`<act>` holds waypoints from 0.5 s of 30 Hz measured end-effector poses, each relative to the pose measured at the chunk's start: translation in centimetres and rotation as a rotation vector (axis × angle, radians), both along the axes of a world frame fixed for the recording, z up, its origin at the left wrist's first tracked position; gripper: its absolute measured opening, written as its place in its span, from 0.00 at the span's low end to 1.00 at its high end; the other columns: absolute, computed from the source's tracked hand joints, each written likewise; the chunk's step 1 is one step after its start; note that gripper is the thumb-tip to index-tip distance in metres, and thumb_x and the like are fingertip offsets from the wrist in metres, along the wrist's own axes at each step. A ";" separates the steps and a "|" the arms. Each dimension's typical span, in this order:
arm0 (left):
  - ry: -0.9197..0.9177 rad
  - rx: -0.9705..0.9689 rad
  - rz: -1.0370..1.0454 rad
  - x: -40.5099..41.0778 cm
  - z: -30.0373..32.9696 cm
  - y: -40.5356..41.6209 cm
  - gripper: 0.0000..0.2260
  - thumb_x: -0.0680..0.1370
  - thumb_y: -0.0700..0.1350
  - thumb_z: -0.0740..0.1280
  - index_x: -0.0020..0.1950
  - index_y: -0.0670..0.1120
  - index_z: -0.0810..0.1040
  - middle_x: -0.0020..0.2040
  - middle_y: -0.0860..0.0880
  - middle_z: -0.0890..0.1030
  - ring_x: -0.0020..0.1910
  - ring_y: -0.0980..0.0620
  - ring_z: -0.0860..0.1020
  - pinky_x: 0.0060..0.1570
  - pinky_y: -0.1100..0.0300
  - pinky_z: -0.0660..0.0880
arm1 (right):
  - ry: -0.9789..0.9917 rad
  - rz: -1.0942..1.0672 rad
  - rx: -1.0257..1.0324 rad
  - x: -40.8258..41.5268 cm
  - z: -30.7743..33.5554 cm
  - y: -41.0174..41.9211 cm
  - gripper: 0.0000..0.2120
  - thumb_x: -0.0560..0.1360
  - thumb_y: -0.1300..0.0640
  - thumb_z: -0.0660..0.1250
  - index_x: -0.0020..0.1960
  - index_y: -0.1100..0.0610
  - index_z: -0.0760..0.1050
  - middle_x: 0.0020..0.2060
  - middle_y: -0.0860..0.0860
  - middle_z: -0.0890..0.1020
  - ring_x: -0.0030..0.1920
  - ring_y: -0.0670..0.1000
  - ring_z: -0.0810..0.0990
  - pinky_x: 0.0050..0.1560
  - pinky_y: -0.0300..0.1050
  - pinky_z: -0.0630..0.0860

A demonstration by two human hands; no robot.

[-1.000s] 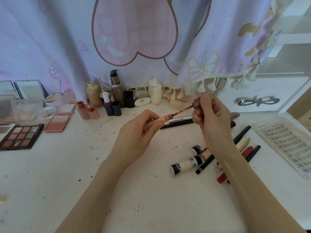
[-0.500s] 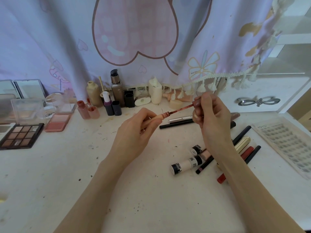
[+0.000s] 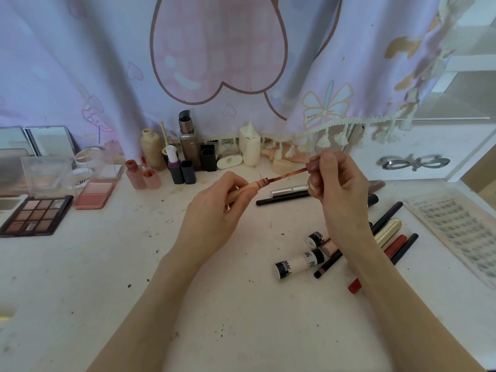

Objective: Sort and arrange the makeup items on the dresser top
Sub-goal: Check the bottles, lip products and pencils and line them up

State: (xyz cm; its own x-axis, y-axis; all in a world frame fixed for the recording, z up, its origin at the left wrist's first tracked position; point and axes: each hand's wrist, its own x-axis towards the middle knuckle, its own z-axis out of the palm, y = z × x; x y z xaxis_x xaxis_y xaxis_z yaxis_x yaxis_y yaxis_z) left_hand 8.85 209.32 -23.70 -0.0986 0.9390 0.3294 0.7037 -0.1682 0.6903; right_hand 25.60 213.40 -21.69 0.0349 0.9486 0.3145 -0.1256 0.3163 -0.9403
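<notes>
Two hands' fingers (image 3: 236,196) pinch lip-gloss tube (image 3: 248,187) and, seemingly, wand (image 3: 291,173).

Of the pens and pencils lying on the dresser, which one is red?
The red pencil beside the right forearm, its red tip nearest the camera. The black pencils flanking it and the black one behind the hands are dark.

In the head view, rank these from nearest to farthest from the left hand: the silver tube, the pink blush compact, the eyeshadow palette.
From the left hand:
1. Silver tube, just right of its fingertips, lying on the dresser.
2. Pink blush compact, off to the left.
3. Eyeshadow palette, farther left, near the edge of view.
</notes>
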 end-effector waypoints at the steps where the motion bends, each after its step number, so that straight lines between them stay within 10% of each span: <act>1: -0.004 -0.003 -0.002 0.0 0.0 0.0 0.05 0.77 0.53 0.61 0.48 0.53 0.71 0.37 0.54 0.75 0.36 0.52 0.75 0.39 0.48 0.76 | 0.009 0.000 -0.002 0.0 0.0 0.0 0.12 0.81 0.57 0.56 0.41 0.59 0.71 0.25 0.42 0.74 0.28 0.43 0.67 0.31 0.35 0.66; 9: -0.153 -0.034 -0.027 0.0 -0.3 0.3 0.03 0.81 0.46 0.56 0.53 0.50 0.66 0.33 0.53 0.69 0.28 0.58 0.66 0.29 0.66 0.64 | 0.211 0.051 -0.088 0.2 -0.1 0.4 0.13 0.81 0.58 0.56 0.41 0.58 0.74 0.28 0.45 0.75 0.28 0.43 0.70 0.29 0.35 0.66; 15: -0.205 0.095 0.150 -1.1 -0.6 1.0 0.05 0.80 0.50 0.60 0.51 0.53 0.75 0.46 0.52 0.75 0.48 0.54 0.71 0.49 0.62 0.67 | 0.206 0.128 -0.196 0.3 -0.3 0.7 0.07 0.76 0.66 0.62 0.48 0.61 0.78 0.37 0.52 0.83 0.35 0.46 0.76 0.30 0.35 0.68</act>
State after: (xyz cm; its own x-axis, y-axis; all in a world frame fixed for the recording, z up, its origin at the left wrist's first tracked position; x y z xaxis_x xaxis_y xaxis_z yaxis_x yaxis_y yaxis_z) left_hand 7.74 210.32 -24.28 -0.3085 0.8748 0.3735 0.5724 -0.1429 0.8074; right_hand 25.86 214.13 -22.02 -0.0451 0.9912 0.1244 -0.3473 0.1012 -0.9323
